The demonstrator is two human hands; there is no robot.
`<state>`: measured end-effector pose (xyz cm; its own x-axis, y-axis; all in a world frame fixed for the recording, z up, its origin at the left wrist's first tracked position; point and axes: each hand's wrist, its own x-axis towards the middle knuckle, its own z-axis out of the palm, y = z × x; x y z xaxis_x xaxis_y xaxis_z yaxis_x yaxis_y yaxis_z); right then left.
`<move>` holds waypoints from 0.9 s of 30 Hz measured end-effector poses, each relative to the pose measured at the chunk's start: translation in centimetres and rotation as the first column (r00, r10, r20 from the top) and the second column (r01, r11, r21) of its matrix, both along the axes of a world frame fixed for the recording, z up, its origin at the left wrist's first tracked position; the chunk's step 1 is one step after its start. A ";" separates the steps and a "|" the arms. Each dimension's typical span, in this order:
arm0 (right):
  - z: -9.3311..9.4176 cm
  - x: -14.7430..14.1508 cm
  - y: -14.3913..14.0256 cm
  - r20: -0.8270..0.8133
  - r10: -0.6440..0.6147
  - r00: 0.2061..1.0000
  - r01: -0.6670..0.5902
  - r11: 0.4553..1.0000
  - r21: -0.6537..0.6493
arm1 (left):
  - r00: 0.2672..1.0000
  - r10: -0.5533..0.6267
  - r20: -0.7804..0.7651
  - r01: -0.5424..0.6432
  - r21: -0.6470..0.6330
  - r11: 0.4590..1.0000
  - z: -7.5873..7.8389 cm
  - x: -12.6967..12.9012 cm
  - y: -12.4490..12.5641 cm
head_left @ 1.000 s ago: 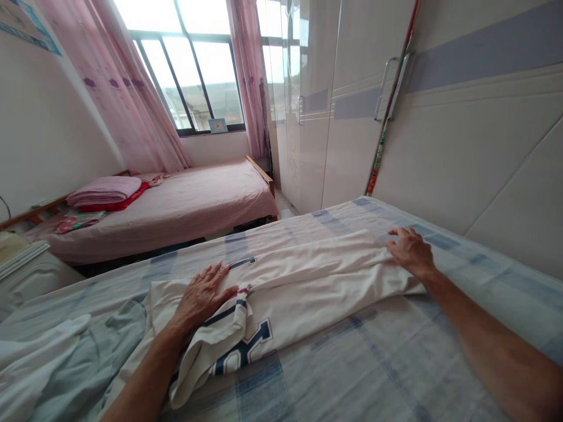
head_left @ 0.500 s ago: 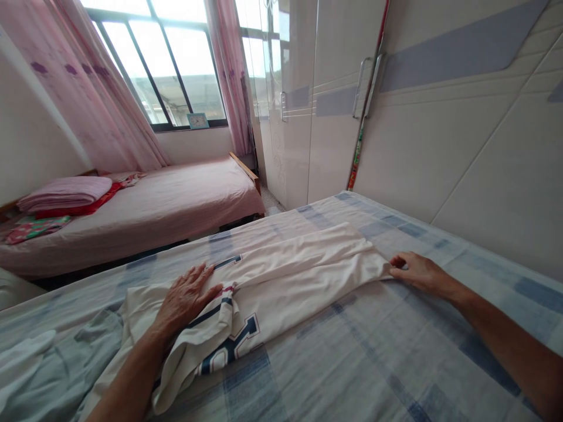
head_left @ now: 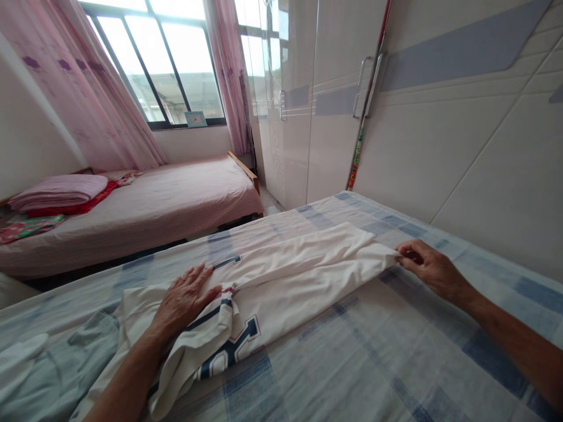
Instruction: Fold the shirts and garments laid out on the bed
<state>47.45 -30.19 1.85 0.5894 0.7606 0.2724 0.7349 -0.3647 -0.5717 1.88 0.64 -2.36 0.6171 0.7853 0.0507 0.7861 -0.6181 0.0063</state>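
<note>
A white shirt (head_left: 303, 275) with dark blue lettering lies partly folded on the bed, its long side running left to right. My left hand (head_left: 185, 296) rests flat on its left part, fingers spread, beside a sleeve (head_left: 211, 319) with dark stripes that is turned over the front. At the far right end, my right hand (head_left: 424, 264) pinches the shirt's corner between thumb and fingers and holds it slightly raised off the sheet. The shirt's left end passes under my left forearm, partly hidden.
Grey-green cloth (head_left: 74, 357) lies on the plaid bedsheet (head_left: 334, 363) at the left. Beyond stands a second bed (head_left: 185, 187) with a folded pink quilt (head_left: 65, 190). A white wardrobe (head_left: 338, 117) borders the far right side. A small clock (head_left: 196, 119) stands on the windowsill.
My right hand has pulled the pinched corner a little to the right and up, drawing the shirt's end tauter. My left hand stays pressed in place.
</note>
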 end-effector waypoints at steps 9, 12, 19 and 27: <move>-3.2 3.8 -2.0 0.187 0.025 0.982 0.012 0.981 -0.192 | 1.000 0.013 0.017 -0.013 0.018 1.000 -0.2 0.0 0.0; -2.4 4.1 -1.5 0.207 -0.084 0.975 0.138 0.955 -0.264 | 0.999 0.004 0.035 -0.005 0.024 1.000 -0.1 0.0 0.0; 1.2 -4.2 2.5 0.320 0.206 0.925 -0.183 0.978 -0.101 | 1.000 -0.007 0.017 0.006 0.026 1.000 0.0 0.1 -0.2; -1.3 -7.8 3.4 0.518 0.450 0.727 -0.406 0.891 -0.204 | 1.000 -0.007 0.031 0.006 0.022 1.000 0.1 0.1 -0.2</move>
